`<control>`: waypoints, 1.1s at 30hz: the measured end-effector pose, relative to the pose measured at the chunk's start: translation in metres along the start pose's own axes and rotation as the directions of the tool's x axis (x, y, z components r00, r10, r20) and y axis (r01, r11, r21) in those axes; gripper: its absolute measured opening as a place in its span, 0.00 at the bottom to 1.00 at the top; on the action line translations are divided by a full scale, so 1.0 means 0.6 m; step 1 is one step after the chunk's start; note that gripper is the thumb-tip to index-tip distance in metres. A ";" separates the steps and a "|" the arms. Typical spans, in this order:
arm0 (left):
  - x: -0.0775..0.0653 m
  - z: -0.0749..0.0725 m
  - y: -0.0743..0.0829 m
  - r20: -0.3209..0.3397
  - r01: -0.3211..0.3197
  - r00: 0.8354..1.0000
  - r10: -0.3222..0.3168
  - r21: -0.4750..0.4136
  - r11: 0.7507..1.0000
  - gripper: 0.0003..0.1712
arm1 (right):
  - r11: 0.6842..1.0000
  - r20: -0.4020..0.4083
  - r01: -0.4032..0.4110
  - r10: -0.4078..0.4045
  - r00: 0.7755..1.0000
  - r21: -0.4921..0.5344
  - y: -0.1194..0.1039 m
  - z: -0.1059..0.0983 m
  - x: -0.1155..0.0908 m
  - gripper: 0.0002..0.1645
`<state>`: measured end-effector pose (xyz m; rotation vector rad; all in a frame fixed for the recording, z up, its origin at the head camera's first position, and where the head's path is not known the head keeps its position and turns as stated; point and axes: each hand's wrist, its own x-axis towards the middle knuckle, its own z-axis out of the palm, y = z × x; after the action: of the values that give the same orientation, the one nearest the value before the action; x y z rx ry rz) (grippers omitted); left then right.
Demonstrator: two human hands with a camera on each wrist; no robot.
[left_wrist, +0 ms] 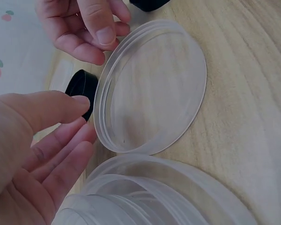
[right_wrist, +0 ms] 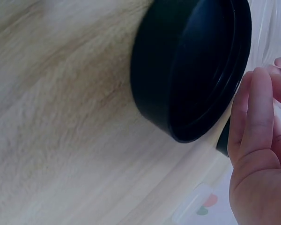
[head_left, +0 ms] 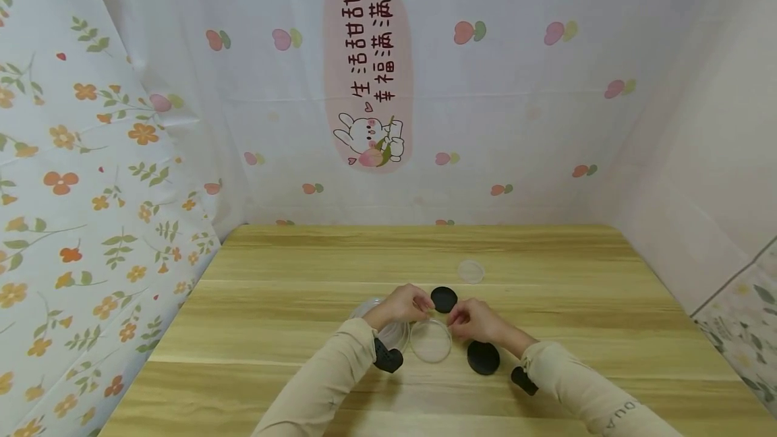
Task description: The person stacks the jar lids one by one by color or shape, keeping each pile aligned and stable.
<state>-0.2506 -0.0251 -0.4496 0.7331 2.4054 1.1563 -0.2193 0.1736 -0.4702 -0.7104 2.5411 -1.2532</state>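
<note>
A shallow, clear round plastic lid [head_left: 431, 342] lies on the table between the two hands. My left hand [head_left: 408, 303] is at its left rim, thumb stretched out and fingers loosely bent, nothing between them. From the other side my right hand [head_left: 476, 321] comes near the same rim, its thumb and fingers relaxed and close together. In the left wrist view, the right thumb hangs just beside the clear lid [left_wrist: 154, 89]. A black round lid [right_wrist: 152, 75] with its hollow side showing sits below the right hand. Another black lid [head_left: 444, 299] lies beyond the fingertips.
Clear round plastic pieces [left_wrist: 178, 166], nested in one another, stand under the left wrist, partly hidden by the forearm. Farther back lies a small clear disc [head_left: 471, 272]. The wooden table [head_left: 255, 329] meets patterned cloth walls at its back and sides.
</note>
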 end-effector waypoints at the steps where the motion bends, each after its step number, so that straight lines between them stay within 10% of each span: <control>1: 0.000 0.000 0.000 0.000 0.001 1.000 -0.001 0.016 1.000 0.09 | 1.000 -0.001 0.004 -0.004 1.000 -0.011 0.000 0.001 0.000 0.04; 20: 0.013 0.004 -0.003 0.027 0.015 0.999 -0.019 0.145 0.989 0.09 | 0.999 -0.020 -0.015 0.016 1.000 0.049 0.002 0.006 0.003 0.05; 33: 0.013 0.024 0.006 -0.017 0.080 0.997 -0.079 0.064 0.995 0.05 | 0.999 -0.062 -0.024 0.026 0.998 0.030 0.017 -0.011 0.001 0.03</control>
<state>-0.2478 -0.0097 -0.4563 0.6442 2.4706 1.0602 -0.2259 0.1832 -0.4743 -0.6413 2.5676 -1.3216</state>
